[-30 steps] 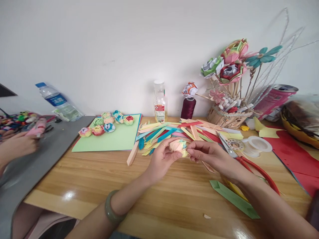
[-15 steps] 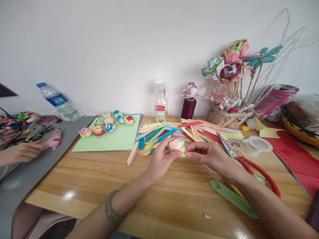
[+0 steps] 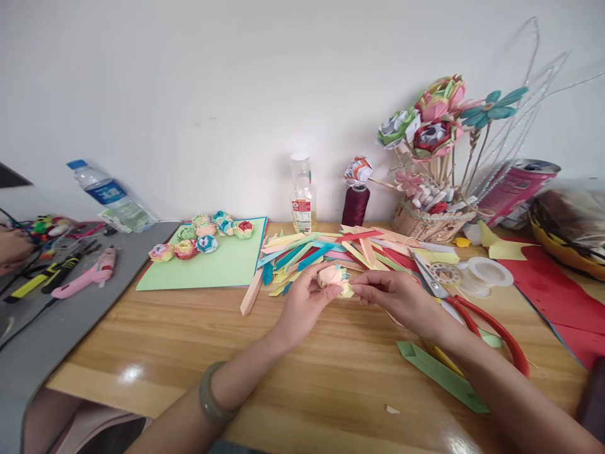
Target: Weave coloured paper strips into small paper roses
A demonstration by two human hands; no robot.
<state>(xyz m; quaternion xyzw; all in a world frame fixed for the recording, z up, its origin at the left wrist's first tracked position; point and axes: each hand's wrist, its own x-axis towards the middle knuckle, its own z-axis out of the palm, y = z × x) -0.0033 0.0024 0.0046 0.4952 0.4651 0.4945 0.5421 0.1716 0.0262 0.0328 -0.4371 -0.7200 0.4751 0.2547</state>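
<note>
Between my two hands is a small folded paper flower (image 3: 331, 276) in peach, pale yellow and a little blue. My left hand (image 3: 305, 306) holds it from the left, thumb across its front. From the right, the thumb and fingers of my right hand (image 3: 394, 295) pinch its yellow edge. Just behind lies a heap of coloured paper strips (image 3: 302, 252). A green folded strip (image 3: 442, 375) rests below my right wrist. Red-handled scissors (image 3: 491, 325) lie partly behind my right forearm.
Several finished paper flowers (image 3: 186, 248) sit on green paper sheets (image 3: 212, 271). On the grey mat, a pink glue gun (image 3: 89, 277) lies near a water bottle (image 3: 111, 195). Behind stand a clear bottle (image 3: 301, 195), purple thread (image 3: 355, 205) and a flower basket (image 3: 425, 224). Tape rolls (image 3: 486, 272) lie right.
Another person's hand has let go of the pink glue gun and drawn back to the left edge. My hands stay nearly still on the flower, my right fingertips shifting slightly.
</note>
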